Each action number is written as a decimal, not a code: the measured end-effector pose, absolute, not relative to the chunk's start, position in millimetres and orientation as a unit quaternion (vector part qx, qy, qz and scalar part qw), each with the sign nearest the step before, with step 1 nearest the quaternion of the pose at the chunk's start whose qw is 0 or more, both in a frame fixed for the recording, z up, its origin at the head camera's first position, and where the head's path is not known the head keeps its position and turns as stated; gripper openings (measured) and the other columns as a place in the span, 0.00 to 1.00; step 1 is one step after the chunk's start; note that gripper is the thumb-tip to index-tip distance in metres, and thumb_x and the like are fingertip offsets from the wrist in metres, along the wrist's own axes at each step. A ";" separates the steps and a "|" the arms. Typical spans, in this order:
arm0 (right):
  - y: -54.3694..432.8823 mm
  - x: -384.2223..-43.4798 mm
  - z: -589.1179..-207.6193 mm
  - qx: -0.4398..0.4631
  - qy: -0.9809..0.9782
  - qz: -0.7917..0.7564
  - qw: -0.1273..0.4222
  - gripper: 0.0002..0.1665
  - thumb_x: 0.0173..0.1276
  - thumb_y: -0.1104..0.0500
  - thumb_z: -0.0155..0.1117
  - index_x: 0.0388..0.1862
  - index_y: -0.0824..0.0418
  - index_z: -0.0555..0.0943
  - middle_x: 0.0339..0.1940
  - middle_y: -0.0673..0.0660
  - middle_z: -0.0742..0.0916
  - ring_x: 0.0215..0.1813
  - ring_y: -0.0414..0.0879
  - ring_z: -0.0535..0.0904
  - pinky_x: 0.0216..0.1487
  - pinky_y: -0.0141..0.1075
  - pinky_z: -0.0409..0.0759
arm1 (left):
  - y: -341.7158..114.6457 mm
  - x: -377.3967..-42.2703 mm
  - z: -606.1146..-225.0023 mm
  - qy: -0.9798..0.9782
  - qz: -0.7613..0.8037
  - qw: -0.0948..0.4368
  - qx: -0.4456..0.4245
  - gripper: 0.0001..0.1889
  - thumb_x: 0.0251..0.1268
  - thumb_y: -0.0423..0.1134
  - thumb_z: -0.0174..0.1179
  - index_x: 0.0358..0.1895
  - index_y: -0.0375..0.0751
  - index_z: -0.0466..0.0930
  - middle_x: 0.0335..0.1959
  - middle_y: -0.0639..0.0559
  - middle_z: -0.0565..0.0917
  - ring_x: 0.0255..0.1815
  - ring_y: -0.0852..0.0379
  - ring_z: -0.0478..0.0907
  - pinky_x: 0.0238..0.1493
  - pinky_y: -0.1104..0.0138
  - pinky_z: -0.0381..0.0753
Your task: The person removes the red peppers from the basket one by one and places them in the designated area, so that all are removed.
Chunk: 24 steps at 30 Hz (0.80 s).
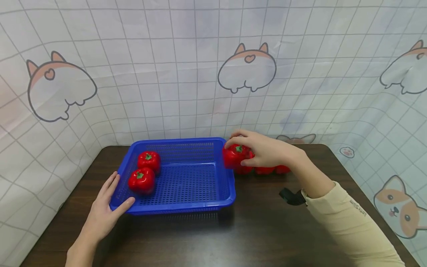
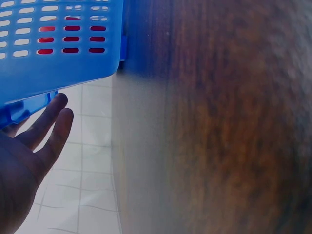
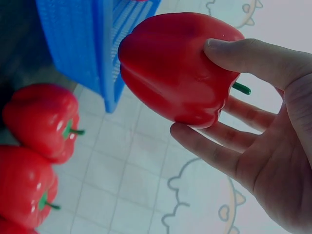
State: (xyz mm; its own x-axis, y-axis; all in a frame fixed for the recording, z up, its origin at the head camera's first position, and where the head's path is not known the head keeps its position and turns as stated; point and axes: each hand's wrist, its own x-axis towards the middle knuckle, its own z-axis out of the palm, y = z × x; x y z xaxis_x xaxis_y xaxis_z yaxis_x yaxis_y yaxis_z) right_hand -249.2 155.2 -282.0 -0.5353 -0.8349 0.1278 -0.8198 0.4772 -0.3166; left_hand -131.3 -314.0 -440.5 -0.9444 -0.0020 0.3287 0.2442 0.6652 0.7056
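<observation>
My right hand point(image 1: 263, 148) grips a red bell pepper point(image 3: 180, 68) with a green stem, thumb on one side and fingers on the other. In the head view this pepper point(image 1: 233, 157) hangs at the right rim of a blue plastic basket point(image 1: 193, 205). My left hand point(image 1: 106, 202) rests at the basket's left front corner, its fingers along the outer side and the thumb over the rim. Inside the basket, at the left, sit two red peppers, one in front point(image 1: 141, 181) and one behind point(image 1: 149, 161). The left wrist view shows the left hand point(image 2: 29, 151) against the basket wall point(image 2: 58, 68).
To the right of the basket, several more red peppers point(image 1: 264, 170) stand in a row, partly hidden by the right hand and forearm. A black strap point(image 1: 293, 197) is at the right wrist. Behind the dark wood table point(image 1: 186, 241) hangs a white gridded cloth point(image 1: 186, 74).
</observation>
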 end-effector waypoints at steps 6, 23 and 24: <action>171.5 -249.0 -289.7 -0.475 0.862 -0.174 0.014 0.30 0.65 0.66 0.73 0.66 0.54 0.78 0.66 0.54 0.76 0.60 0.48 0.75 0.57 0.45 0.79 | -314.9 -131.7 -441.3 -0.900 -0.402 0.153 -0.066 0.45 0.68 0.45 0.68 0.83 0.43 0.52 0.84 0.43 0.51 0.78 0.26 0.51 0.66 0.26 0.54; 200.6 -242.1 -328.7 -0.443 0.878 -0.173 0.058 0.31 0.64 0.65 0.73 0.66 0.52 0.78 0.69 0.54 0.75 0.68 0.53 0.73 0.60 0.50 0.80 | -312.9 -130.2 -437.2 -0.900 -0.404 0.151 -0.066 0.45 0.68 0.46 0.67 0.83 0.42 0.53 0.83 0.43 0.51 0.78 0.27 0.51 0.66 0.26 0.55; 200.6 -241.5 -331.5 -0.440 0.879 -0.173 0.063 0.31 0.64 0.65 0.73 0.66 0.51 0.78 0.69 0.53 0.75 0.67 0.52 0.73 0.60 0.49 0.80 | -313.0 -130.1 -437.3 -0.900 -0.404 0.151 -0.066 0.45 0.68 0.46 0.67 0.83 0.42 0.53 0.83 0.43 0.51 0.78 0.27 0.51 0.66 0.26 0.55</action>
